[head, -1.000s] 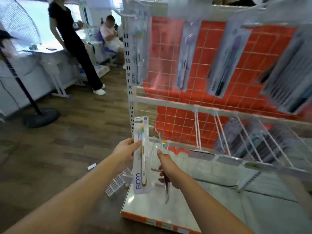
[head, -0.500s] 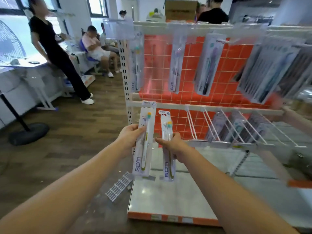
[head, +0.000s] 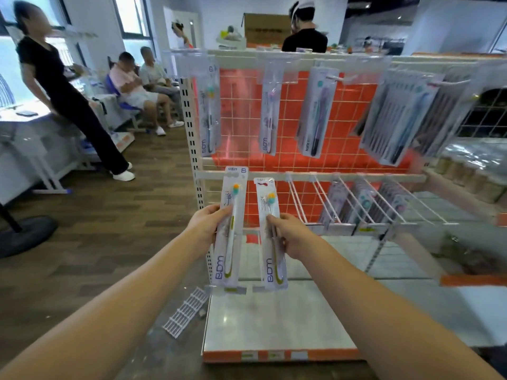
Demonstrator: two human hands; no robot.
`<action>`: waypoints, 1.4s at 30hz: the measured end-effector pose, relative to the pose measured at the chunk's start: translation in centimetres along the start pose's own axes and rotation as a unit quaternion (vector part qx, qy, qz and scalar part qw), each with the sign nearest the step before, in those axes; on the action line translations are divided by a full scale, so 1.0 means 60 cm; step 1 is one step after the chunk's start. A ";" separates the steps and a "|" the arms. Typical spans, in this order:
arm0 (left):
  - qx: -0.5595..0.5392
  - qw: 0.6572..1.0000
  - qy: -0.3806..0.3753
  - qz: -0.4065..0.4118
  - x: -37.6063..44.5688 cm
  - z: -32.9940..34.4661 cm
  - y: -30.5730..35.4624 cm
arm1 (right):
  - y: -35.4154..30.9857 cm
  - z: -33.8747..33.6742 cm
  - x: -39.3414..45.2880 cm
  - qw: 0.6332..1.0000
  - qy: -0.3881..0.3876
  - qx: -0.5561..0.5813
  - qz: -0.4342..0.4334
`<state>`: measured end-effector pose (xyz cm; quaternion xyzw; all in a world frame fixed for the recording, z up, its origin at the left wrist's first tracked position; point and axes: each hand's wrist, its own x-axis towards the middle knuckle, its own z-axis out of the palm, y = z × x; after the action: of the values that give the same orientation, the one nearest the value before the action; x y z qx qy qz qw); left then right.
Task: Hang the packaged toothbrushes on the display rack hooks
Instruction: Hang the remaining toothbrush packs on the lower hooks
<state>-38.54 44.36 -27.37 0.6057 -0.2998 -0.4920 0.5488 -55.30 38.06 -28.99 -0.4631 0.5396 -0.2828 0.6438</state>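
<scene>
I hold two packaged toothbrushes upright in front of the display rack (head: pixel 307 176). My left hand (head: pixel 204 224) grips the left pack (head: pixel 230 256) at its middle; its top reaches the rack's middle crossbar. My right hand (head: pixel 290 233) pinches the right pack (head: pixel 273 259) at its middle, a little lower. Both packs are white with "BDM" lettering and a yellow-green brush. On the top rail's hooks hang several packs: one at the left (head: pixel 210 108), one in the middle (head: pixel 270 111), another (head: pixel 315 111) to its right and a thick bunch (head: pixel 403 116) at the far right.
Wire dividers (head: pixel 356 201) on the lower shelf hold more packs. The rack's white base shelf (head: pixel 274 325) lies below my hands. A loose white grille (head: pixel 186 311) lies on the wooden floor. A fan base (head: pixel 24 234) stands left. Several people are behind.
Both hands have lifted their packs higher and turned the right pack upright and face-on. My view has risen, showing the top rail.
</scene>
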 end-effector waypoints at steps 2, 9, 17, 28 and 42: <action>-0.041 0.999 -0.008 0.001 -0.004 0.000 0.011 | -0.009 0.001 -0.008 1.000 0.000 0.020 -0.019; -0.152 0.987 -0.043 -0.031 -0.002 -0.004 -0.001 | -0.002 0.010 -0.023 0.999 -0.008 0.031 -0.019; -0.140 0.981 -0.078 -0.107 0.025 0.023 -0.033 | 0.021 -0.013 -0.026 0.997 0.046 0.053 0.009; -0.057 0.987 -0.095 -0.116 0.044 0.126 -0.069 | 0.033 -0.037 -0.045 0.984 0.133 0.118 -0.010; -0.032 0.984 -0.134 -0.116 0.043 0.274 -0.046 | 0.018 -0.224 -0.046 0.980 0.151 0.116 -0.064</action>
<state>-53.34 36.54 -29.31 0.5475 -0.2823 -0.6381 0.4619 -69.04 36.98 -28.59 -0.3711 0.5635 -0.4508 0.5844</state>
